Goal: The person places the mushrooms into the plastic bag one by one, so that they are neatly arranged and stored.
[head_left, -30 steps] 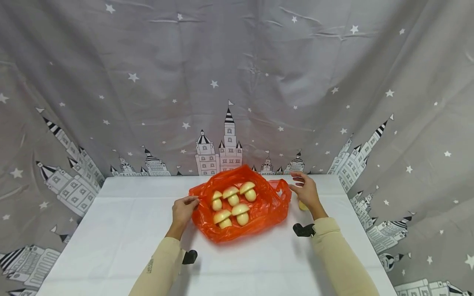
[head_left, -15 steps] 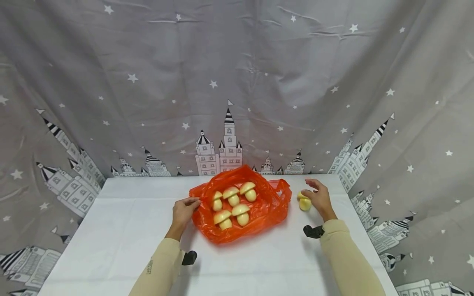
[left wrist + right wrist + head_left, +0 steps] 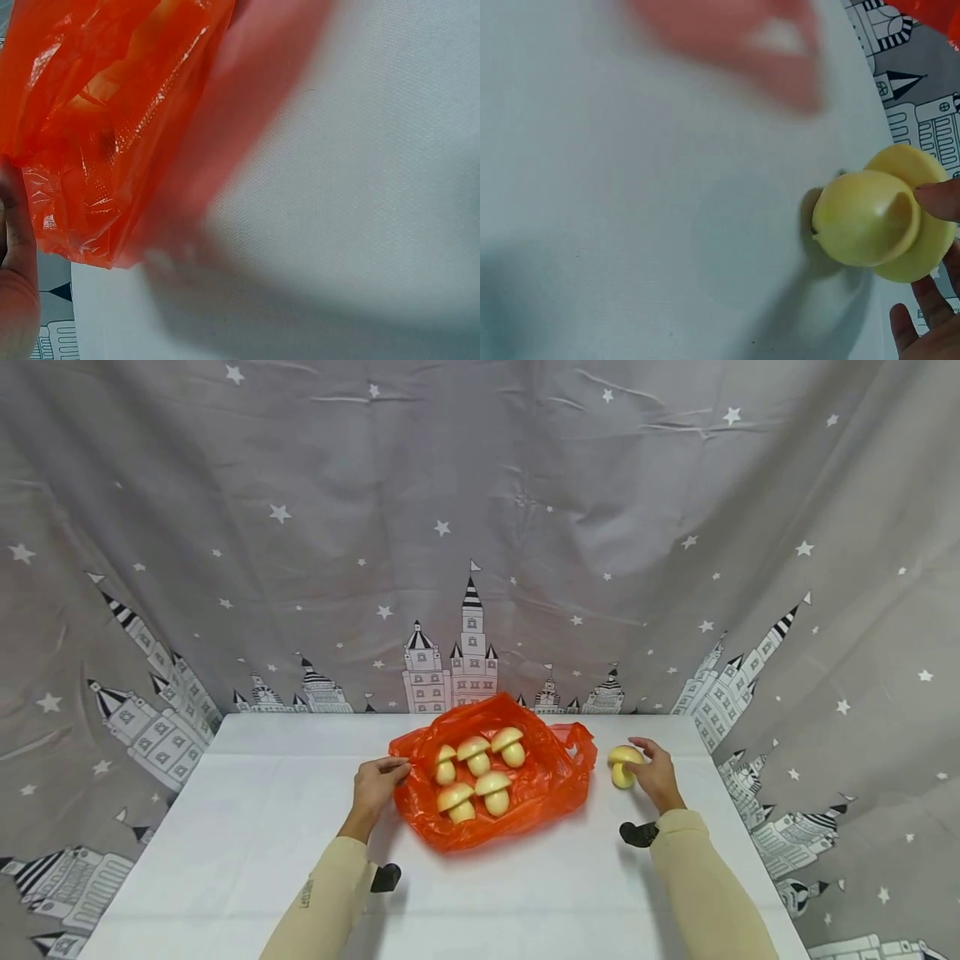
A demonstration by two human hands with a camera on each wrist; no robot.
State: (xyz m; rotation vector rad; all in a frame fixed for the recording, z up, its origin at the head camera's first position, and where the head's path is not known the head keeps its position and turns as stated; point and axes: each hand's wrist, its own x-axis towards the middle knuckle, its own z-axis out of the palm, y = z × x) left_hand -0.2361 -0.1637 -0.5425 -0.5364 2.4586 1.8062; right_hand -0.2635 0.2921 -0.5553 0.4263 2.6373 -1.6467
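Note:
An orange-red plastic bag (image 3: pixel 480 837) lies spread on the white table, its mouth turned up. Several pale yellow toy mushrooms (image 3: pixel 494 802) rest inside it. At the bag's left edge my left hand (image 3: pixel 373 785) pinches the plastic; in the left wrist view only part of that hand (image 3: pixel 16 255) shows. To the right of the bag, one more toy mushroom (image 3: pixel 622 774) is in the grip of my right hand (image 3: pixel 660 777). The right wrist view shows the thumb on the mushroom's (image 3: pixel 866 217) cap by the stem, fingers around the far side.
The white table (image 3: pixel 247 843) reaches back to a grey curtain (image 3: pixel 480 485) printed with castles and stars. The bag's handle loop (image 3: pixel 581 743) points toward the right hand. A black wrist mount (image 3: pixel 639 835) sticks out from the right sleeve, another (image 3: pixel 386 878) from the left.
My right hand has left the bag's handle side, moved right and come down onto the lone toy mushroom, now gripping it. The left hand keeps its place on the bag.

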